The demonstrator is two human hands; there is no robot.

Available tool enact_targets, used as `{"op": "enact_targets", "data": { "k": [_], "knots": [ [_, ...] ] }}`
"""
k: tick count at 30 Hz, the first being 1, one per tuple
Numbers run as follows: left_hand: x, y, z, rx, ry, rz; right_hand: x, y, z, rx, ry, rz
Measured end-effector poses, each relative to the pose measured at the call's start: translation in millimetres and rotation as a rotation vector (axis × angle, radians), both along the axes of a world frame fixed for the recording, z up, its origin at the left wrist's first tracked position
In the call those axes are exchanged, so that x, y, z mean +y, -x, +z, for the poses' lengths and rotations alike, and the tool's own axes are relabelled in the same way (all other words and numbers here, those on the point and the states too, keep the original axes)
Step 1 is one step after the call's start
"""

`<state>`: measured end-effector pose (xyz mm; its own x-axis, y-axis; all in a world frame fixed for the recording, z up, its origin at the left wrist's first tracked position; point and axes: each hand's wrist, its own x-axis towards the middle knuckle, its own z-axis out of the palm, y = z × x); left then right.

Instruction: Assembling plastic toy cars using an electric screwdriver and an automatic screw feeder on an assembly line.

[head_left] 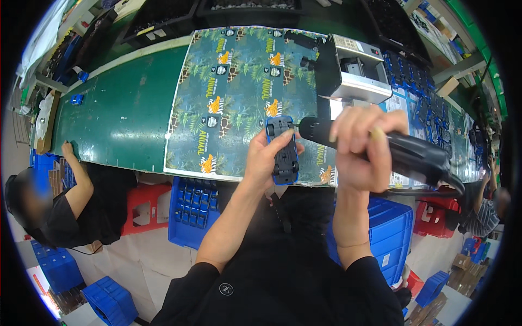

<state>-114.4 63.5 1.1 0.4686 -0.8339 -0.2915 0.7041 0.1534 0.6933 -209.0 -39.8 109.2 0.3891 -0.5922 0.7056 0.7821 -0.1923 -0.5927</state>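
Note:
Between the fingers and thumb of my left hand (260, 158) is a blue toy car (285, 155), turned so that its black underside faces up. A black electric screwdriver (402, 155) lies across my right hand (365, 146), which is wrapped round its body and partly blurred. Its narrow tip points left and meets the car's upper right edge near my left thumb; whether it sits on a screw is too small to tell. Both hands are over the near edge of a printed mat (217, 108).
A silver screw-feeding machine (360, 70) stands beyond my right hand. Many blue car parts (408, 76) lie to its right. A blue crate (187, 209) of toy cars is at lower left, a blue bin (389, 233) at lower right. Co-workers sit at both sides.

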Motion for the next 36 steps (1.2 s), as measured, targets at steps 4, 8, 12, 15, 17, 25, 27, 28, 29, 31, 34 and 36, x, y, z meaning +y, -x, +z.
{"op": "enact_targets", "data": {
  "k": [4,8,12,15,17,25,27,28,29,31,34,36],
  "knots": [
    [0.0,5.4,3.9,-0.04,0.022,-0.009,0.1,-8.3,-12.3,0.067,-0.05,-0.039],
    [1.9,7.6,5.5,-0.179,0.029,0.023,3.1,-13.5,-20.5,0.157,-0.055,-0.099],
    [4.2,4.8,8.2,-0.395,-0.037,0.009,2.3,-13.8,-18.0,0.131,-0.013,-0.049],
    [3.3,6.1,10.2,-0.379,-0.063,-0.015,-1.2,-11.4,-20.3,0.167,-0.023,-0.027],
    [4.1,5.2,3.2,-0.378,-0.067,-0.053,-5.2,-8.8,-20.8,0.196,-0.028,-0.008],
    [7.7,7.2,14.9,-0.32,-0.122,-0.142,-3.1,-2.3,-28.7,0.268,0.0,0.037],
    [8.6,6.4,12.8,-0.344,-0.103,-0.145,-2.0,0.0,-29.3,0.258,-0.018,0.03],
    [8.4,6.8,14.1,-0.35,-0.106,-0.149,-1.5,1.3,-29.8,0.251,-0.035,0.025],
    [7.6,7.9,15.7,-0.336,-0.112,-0.146,-1.0,3.0,-30.2,0.244,-0.039,0.021],
    [7.1,8.0,16.9,-0.34,-0.124,-0.154,0.9,4.5,-31.1,0.203,-0.113,-0.007],
    [7.0,9.8,13.6,-0.331,-0.1,-0.158,2.6,7.3,-37.0,0.17,-0.129,-0.031],
    [6.8,11.5,14.4,-0.359,-0.122,-0.133,4.1,9.2,-37.5,0.155,-0.12,-0.055]
  ]
}}
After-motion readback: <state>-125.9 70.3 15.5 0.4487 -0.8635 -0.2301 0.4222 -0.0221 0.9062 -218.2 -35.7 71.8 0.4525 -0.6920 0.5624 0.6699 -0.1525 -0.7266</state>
